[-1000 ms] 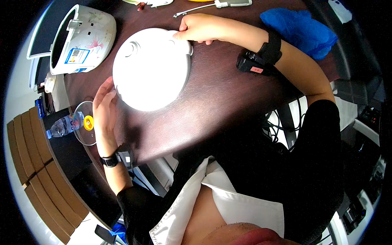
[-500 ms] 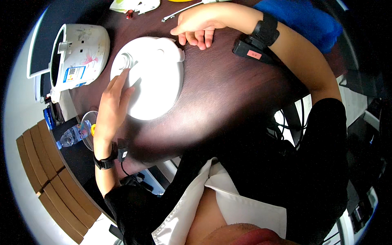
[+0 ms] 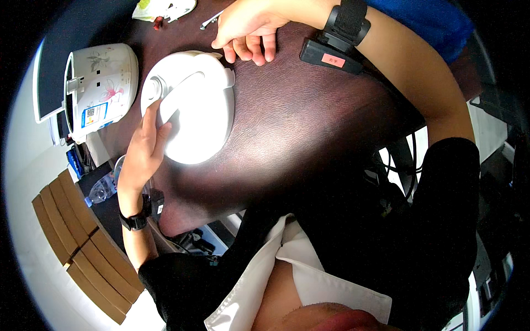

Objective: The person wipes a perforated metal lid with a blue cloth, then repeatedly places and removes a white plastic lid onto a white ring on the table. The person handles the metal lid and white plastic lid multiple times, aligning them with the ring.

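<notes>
A white rounded lid-like cover (image 3: 201, 124) lies on the dark reddish-brown table, with a round raised fitting (image 3: 155, 88) at its upper left. My left hand (image 3: 144, 144) rests on the cover's left edge, fingers stretched toward that fitting and thumb apart on the surface. Just beyond the cover's far right edge is my right hand (image 3: 248, 34), its thumb pointing left and its loosely bent fingers spaced apart. I see nothing held in it. Close to that hand, a thin metal shaft like a screwdriver's (image 3: 210, 21) shows its tip; the rest is hidden behind the hand.
A white floral-patterned appliance shell (image 3: 105, 85) stands at the far left. A black strapped device with a pink label (image 3: 333, 59) sits by my right wrist. Blue cloth or plastic (image 3: 425, 22), a white-green packet (image 3: 171, 7), a plastic bottle (image 3: 102, 188) and brown boxes (image 3: 83, 243) lie around.
The view has shifted, so the cover and table items appear farther left. More of the screwdriver-like tool is out of sight. Both hands keep nearly the same places by the cover.
</notes>
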A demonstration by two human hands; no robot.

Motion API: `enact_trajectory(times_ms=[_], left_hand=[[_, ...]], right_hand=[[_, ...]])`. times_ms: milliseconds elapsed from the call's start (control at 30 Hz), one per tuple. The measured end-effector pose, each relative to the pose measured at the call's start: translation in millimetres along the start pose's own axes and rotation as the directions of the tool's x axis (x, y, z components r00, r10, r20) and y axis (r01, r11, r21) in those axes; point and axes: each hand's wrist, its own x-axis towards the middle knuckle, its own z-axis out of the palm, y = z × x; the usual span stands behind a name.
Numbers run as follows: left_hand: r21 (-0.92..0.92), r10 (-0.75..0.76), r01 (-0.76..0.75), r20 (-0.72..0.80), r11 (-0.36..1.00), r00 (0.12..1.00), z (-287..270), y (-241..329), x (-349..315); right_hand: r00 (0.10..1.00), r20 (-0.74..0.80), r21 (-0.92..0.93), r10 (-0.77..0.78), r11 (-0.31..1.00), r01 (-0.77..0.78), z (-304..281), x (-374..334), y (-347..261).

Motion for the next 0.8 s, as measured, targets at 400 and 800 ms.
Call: enact_trajectory(times_ms=[400, 800], left_hand=[[-0.128, 0.018, -0.007, 0.084, 0.992, 0.996, -3.5, 2.6, 22.9], [-0.066, -0.004, 0.01, 0.096, 0.998, 0.995, 4.3, -3.6, 26.8]], right_hand=[[0.996, 0.071, 0.028, -0.048, 0.999, 0.046, -4.1, -2.1, 2.0], [0.999, 0.016, -0.031, 0.029, 0.999, -0.028, 0.9, -7.7, -6.8]])
